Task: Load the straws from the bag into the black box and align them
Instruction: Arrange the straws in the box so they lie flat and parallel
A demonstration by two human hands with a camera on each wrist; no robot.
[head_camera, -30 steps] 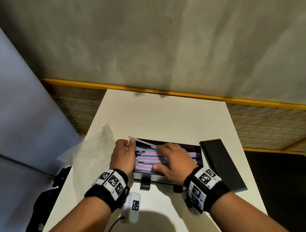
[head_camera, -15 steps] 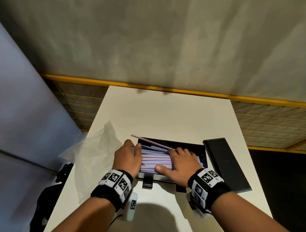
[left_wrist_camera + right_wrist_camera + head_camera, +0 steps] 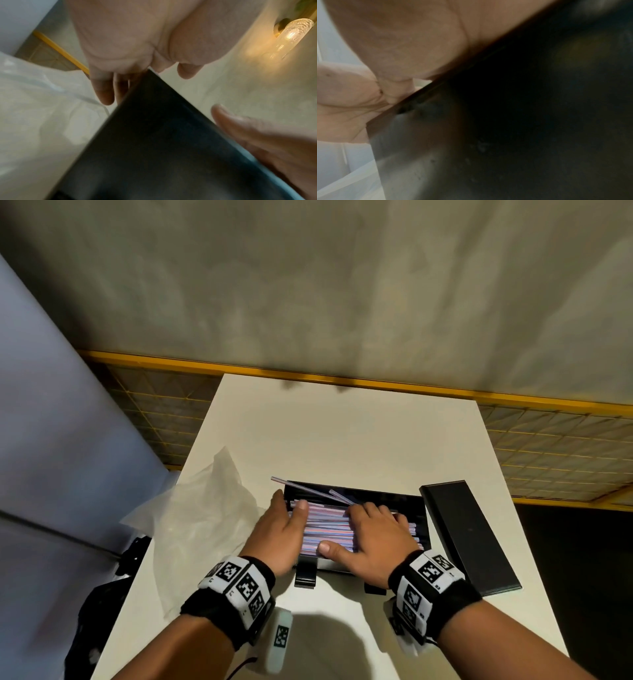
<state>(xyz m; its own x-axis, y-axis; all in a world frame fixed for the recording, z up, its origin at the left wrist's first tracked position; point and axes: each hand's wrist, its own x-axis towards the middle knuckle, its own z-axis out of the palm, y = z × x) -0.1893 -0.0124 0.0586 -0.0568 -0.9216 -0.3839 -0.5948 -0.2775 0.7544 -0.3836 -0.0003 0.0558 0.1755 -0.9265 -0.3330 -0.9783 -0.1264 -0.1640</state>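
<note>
The black box (image 3: pixel 387 498) lies open on the white table, filled with a flat layer of pink and blue striped straws (image 3: pixel 329 527). Two straws (image 3: pixel 308 490) stick out at an angle over the box's far left corner. My left hand (image 3: pixel 279 530) rests at the box's left end, fingers straight down its outer wall, thumb on the straw ends. My right hand (image 3: pixel 371 534) lies flat on the straws at the right, thumb along the near edge. In the left wrist view the box wall (image 3: pixel 154 142) is dark and close. The right wrist view shows only palm and the box (image 3: pixel 522 115).
A crumpled clear plastic bag (image 3: pixel 202 518) lies left of the box, at the table's left edge. The box's black lid (image 3: pixel 469 535) lies flat to the right. Behind the box the table (image 3: pixel 342 433) runs to a yellow-framed rail. A lit wall lamp (image 3: pixel 289 33) shows in the left wrist view.
My right hand slid rightward along the straws and flattened on them. My left hand shifted to the box's left end. The slanted straws stayed sticking out at the far left corner.
</note>
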